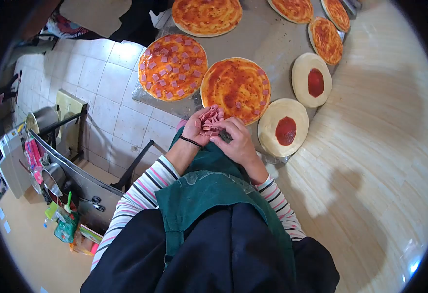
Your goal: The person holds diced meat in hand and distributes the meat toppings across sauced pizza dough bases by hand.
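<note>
A heap of diced ham (211,118) lies in my left hand (193,130), which is cupped around it and wears a dark beaded bracelet. The fingertips of my right hand (236,141) are pinched at the edge of this heap; whether a piece is between them is hard to see. Just beyond my hands is a sauced pizza base (233,88) with a few ham squares, mostly along its right side. To its left, another pizza (173,67) has ham squares scattered over its whole top.
Two dough rounds with a central sauce patch, one nearer (272,122) and one farther (299,73), sit at right on the metal table (267,44). Several sauced bases lie farther back. A person (121,24) stands at the upper left. Scissors (97,203) lie at left.
</note>
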A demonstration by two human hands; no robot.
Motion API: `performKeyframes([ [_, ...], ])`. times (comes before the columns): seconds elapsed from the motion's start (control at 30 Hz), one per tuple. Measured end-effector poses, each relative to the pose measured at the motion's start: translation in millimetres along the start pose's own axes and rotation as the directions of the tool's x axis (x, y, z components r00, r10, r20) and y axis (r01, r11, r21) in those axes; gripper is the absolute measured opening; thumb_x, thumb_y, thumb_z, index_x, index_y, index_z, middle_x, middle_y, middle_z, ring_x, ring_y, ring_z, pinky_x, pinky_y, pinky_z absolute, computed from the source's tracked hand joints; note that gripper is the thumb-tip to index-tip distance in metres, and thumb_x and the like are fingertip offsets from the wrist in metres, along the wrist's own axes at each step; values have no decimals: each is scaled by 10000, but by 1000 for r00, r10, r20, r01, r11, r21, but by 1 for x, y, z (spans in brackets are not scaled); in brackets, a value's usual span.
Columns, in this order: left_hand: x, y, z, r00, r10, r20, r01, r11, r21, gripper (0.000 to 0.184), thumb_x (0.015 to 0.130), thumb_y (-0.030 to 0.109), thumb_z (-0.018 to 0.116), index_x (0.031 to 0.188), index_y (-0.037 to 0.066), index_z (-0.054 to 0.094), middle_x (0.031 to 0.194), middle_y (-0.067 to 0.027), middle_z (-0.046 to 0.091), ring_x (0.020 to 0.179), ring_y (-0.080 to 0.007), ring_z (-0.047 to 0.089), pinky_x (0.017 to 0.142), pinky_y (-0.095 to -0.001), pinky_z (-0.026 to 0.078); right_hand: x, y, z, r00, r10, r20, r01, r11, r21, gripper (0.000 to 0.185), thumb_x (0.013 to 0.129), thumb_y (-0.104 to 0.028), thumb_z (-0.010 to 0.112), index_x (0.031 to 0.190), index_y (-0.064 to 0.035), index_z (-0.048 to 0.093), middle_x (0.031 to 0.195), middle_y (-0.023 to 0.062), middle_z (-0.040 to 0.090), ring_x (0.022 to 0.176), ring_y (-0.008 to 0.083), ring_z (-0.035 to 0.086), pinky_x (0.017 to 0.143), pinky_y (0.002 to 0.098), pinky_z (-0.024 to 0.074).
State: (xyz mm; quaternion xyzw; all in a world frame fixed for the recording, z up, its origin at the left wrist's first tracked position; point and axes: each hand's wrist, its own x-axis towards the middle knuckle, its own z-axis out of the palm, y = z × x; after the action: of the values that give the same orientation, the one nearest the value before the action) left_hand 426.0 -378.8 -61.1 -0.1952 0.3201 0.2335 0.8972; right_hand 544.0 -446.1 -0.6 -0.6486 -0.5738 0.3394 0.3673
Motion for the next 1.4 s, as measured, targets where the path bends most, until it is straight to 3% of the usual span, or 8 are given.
performKeyframes([
  [0.3, -2, 4, 4, 996, -66, 61, 66, 998, -5, 197, 835, 138, 405, 895, -23, 502, 824, -136, 558, 744, -228, 546, 659, -302, 469, 1, -6, 2, 995, -96, 15, 97, 992, -84, 123, 639, -71, 617, 760, -65, 593, 752, 66, 508, 741, 240, 491, 660, 336, 407],
  [0.37, -2, 2, -1, 994, 43, -105, -40, 999, 29, 202, 838, 139, 406, 904, -24, 506, 847, -136, 560, 778, -230, 548, 685, -311, 471, -5, 2, 3, 998, -60, 31, 62, 995, -81, 130, 650, -67, 615, 779, -61, 596, 731, 68, 496, 731, 237, 491, 668, 312, 405],
  [0.53, -13, 10, -11, 998, -30, -49, 25, 996, -86, 205, 829, 155, 434, 912, -12, 518, 864, -121, 565, 805, -229, 548, 699, -349, 467, -11, 29, 10, 944, 306, 120, -324, 805, 498, 96, 719, -63, 594, 809, -29, 595, 736, 32, 560, 703, 125, 521, 651, 233, 402],
  [0.7, -15, 11, -8, 996, -46, -82, 47, 999, 0, 193, 828, 159, 450, 914, 4, 527, 856, -107, 572, 781, -206, 562, 652, -314, 486, -8, 40, 9, 847, 530, 47, -424, 618, 662, 80, 751, -64, 572, 781, 8, 585, 748, 22, 581, 656, 60, 513, 610, 196, 409],
  [0.9, -25, 5, -6, 981, -159, -111, 187, 927, 326, 190, 833, 152, 449, 925, 6, 527, 818, -79, 586, 718, -158, 582, 598, -256, 488, -3, 43, 10, 811, 543, 215, -562, 626, 540, 101, 747, -69, 579, 806, 13, 574, 743, 34, 585, 672, 89, 533, 636, 209, 427],
  [1.03, -26, 4, -24, 979, -161, -127, 193, 933, 304, 193, 825, 151, 467, 927, 0, 530, 815, -83, 588, 706, -155, 581, 587, -243, 487, -4, 59, 10, 816, 578, -30, -540, 779, 318, 155, 707, -141, 609, 741, 9, 592, 667, 72, 593, 587, 126, 546, 554, 241, 425],
  [1.2, -27, 13, -29, 974, -141, -177, 192, 931, 312, 183, 813, 161, 494, 924, 22, 538, 826, -76, 588, 706, -160, 578, 562, -252, 485, 20, 44, 9, 926, 378, 13, -362, 895, -259, 100, 669, -139, 588, 698, -43, 585, 687, 124, 582, 679, 279, 562, 593, 365, 421],
  [1.4, -34, 21, -15, 981, -51, -189, 122, 915, 386, 198, 821, 185, 481, 936, 31, 524, 813, -71, 582, 689, -149, 571, 546, -233, 472, 19, 48, 8, 940, 328, -91, -340, 912, -228, 114, 694, -180, 560, 714, -68, 573, 680, 89, 570, 700, 269, 542, 618, 389, 383],
])
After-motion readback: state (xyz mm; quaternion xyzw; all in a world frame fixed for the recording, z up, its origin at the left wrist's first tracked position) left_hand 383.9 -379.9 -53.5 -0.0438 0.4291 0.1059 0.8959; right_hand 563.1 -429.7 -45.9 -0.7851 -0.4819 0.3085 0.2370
